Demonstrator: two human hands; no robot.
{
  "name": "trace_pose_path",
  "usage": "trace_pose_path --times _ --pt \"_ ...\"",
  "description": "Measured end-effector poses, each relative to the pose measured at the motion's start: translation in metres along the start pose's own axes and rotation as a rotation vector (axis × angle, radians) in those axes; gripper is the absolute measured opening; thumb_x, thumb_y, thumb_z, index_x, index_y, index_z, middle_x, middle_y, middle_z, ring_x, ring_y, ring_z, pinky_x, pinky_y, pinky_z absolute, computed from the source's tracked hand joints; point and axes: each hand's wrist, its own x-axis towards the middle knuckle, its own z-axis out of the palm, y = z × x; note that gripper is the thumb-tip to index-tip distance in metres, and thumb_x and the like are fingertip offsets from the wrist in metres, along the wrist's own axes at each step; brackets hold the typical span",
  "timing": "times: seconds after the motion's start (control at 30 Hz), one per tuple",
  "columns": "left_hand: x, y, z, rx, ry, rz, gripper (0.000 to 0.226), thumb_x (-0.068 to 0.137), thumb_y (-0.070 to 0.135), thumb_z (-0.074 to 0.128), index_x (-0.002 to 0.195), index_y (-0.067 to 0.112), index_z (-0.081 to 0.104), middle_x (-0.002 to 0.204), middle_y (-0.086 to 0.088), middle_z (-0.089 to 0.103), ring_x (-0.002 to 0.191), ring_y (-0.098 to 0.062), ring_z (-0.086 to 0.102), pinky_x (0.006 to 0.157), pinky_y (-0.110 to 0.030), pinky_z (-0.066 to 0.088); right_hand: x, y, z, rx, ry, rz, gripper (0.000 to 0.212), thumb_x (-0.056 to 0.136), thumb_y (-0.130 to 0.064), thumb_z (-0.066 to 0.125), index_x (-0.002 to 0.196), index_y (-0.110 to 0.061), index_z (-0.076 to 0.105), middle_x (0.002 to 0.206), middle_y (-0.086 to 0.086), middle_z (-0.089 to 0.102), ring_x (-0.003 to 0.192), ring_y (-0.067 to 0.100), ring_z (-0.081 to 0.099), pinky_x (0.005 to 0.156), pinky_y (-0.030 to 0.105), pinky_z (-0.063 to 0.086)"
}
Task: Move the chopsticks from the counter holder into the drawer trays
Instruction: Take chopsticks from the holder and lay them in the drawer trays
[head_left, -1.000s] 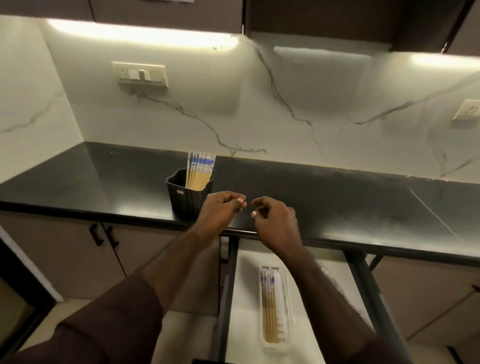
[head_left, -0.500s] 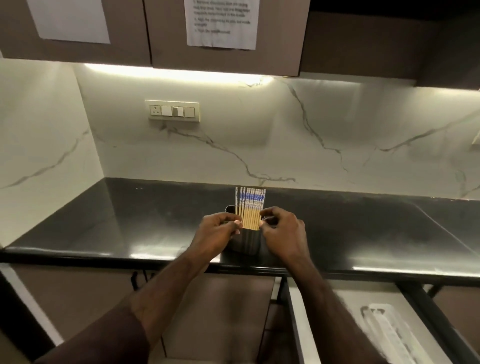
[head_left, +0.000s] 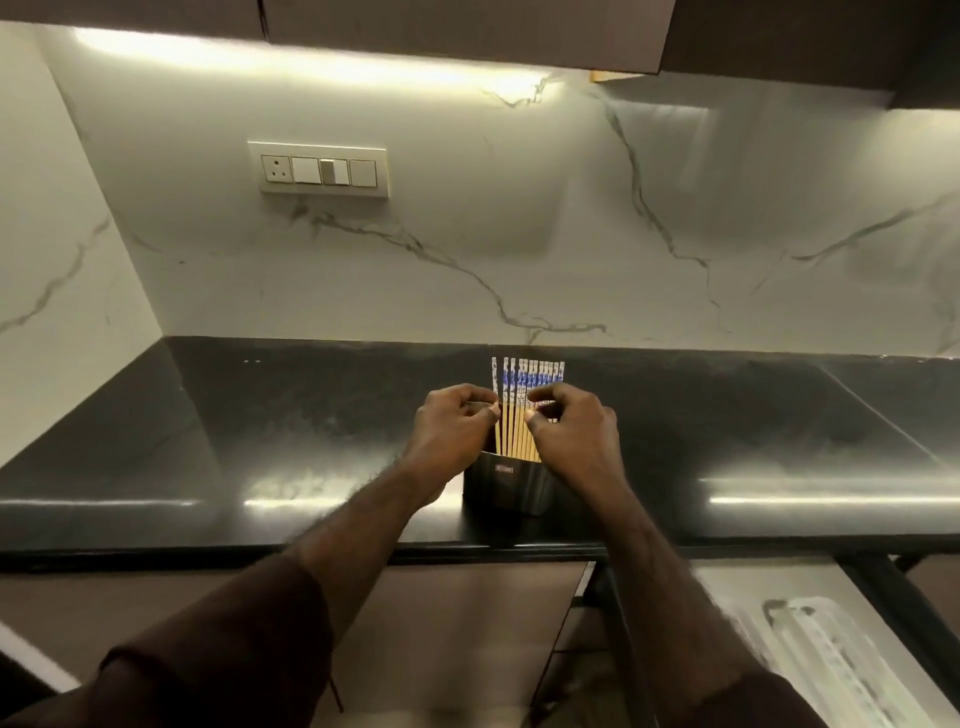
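Head view: the chopsticks (head_left: 527, 410) stand upright in the dark holder (head_left: 509, 486) on the black counter (head_left: 260, 441), just below centre. The left hand (head_left: 452, 431), at 9 o'clock of them, pinches the outermost sticks; the right hand (head_left: 574, 434), at 3 o'clock, pinches others. At 5 o'clock the open drawer (head_left: 727, 587) holds a blurred clear tray (head_left: 831, 654).

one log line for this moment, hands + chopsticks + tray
left hand: pinching chopsticks | right hand: pinching chopsticks | chopsticks: upright in holder on counter | drawer tray: lower right, blurred
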Motion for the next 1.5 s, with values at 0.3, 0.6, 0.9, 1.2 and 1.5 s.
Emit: trace_pose_path --times 0.3,0.6,0.9,1.2,1.5 --pt "0.122 -0.042 0.036 0.076 0.097 -0.144 0.03 0.092 0.015 0.063 0.122 0.014 0.063 0.1 0.006 0.067 0.08 -0.003 0.067 0.062 -0.015 0.055 0.086 0.053 0.04 0.006 -0.088 0.175 0.032 0.091 -0.02 0.065 0.122 -0.025 0.062 0.098 -0.01 0.067 0.073 -0.002 0.062 0.061 0.014 0.05" --pt "0.177 -0.082 0.049 0.085 -0.062 -0.312 0.016 0.091 0.022 0.065 0.1 0.01 0.071 0.087 -0.005 0.073 0.078 -0.013 0.069 0.076 -0.038 0.06 0.128 0.079 0.064 -0.035 -0.193 0.256 0.031 0.091 -0.022 0.065 0.122 -0.025 0.063 0.111 -0.003 0.071 0.093 0.007 0.066 0.088 0.032 0.057" --pt "0.194 -0.089 0.052 0.022 -0.258 -0.315 0.014 0.084 0.025 0.073 0.083 0.012 0.078 0.084 -0.004 0.078 0.077 -0.012 0.073 0.071 -0.029 0.059 0.127 0.089 0.069 -0.035 -0.212 0.31 0.022 0.093 -0.024 0.062 0.114 -0.026 0.066 0.107 -0.004 0.071 0.092 0.009 0.067 0.087 0.035 0.057" --pt "0.187 -0.083 0.049 0.13 -0.153 -0.277 0.026 0.086 0.026 0.072 0.082 0.0 0.072 0.069 -0.013 0.066 0.059 -0.019 0.055 0.056 -0.031 0.047 0.126 0.088 0.071 -0.029 -0.207 0.297 0.021 0.091 -0.023 0.064 0.113 -0.024 0.068 0.108 -0.003 0.072 0.095 0.009 0.066 0.09 0.035 0.056" --pt "0.164 -0.042 0.029 0.019 0.013 -0.076 0.008 0.088 0.013 0.068 0.09 0.015 0.075 0.085 -0.005 0.077 0.082 -0.018 0.075 0.082 -0.038 0.06 0.122 0.059 0.081 0.148 -0.328 0.18 0.039 0.099 -0.028 0.051 0.138 -0.024 0.047 0.101 -0.004 0.067 0.087 0.009 0.065 0.077 0.029 0.056"
